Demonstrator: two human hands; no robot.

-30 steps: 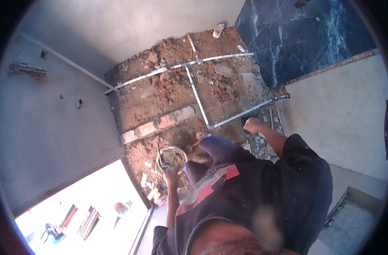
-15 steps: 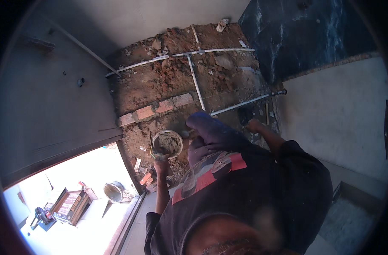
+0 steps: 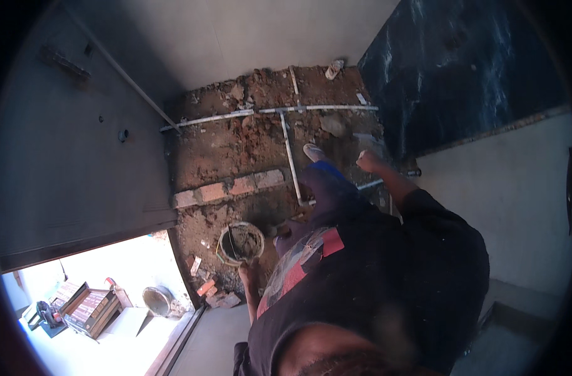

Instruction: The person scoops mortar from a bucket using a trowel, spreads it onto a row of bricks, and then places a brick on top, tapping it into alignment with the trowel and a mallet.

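Note:
My left hand (image 3: 247,272) is closed at the near rim of a round bucket (image 3: 261,245). Grey-brown wet mortar (image 3: 243,243) lies inside the bucket, and a thin dark stick-like piece slants across its left part. Out ahead on the right, my right hand (image 3: 368,160) is curled closed above the dirt, near the dark wall. Whatever it may hold does not show from here. A row of mortared red bricks (image 3: 242,185) runs across the soil beyond the bucket.
White pipes (image 3: 223,117) cross the rough dirt floor (image 3: 217,150), with one branch (image 3: 290,156) coming toward me. Broken bricks (image 3: 206,287) lie by the doorway at left. Outside are another bucket (image 3: 157,301) and a stack of boxes (image 3: 93,311). Walls enclose the far and right sides.
My right arm has reached farther forward, and the dark tool-like shape beside that hand no longer shows. One foot has stepped ahead. The left hand stays at the bucket as the view shifts.

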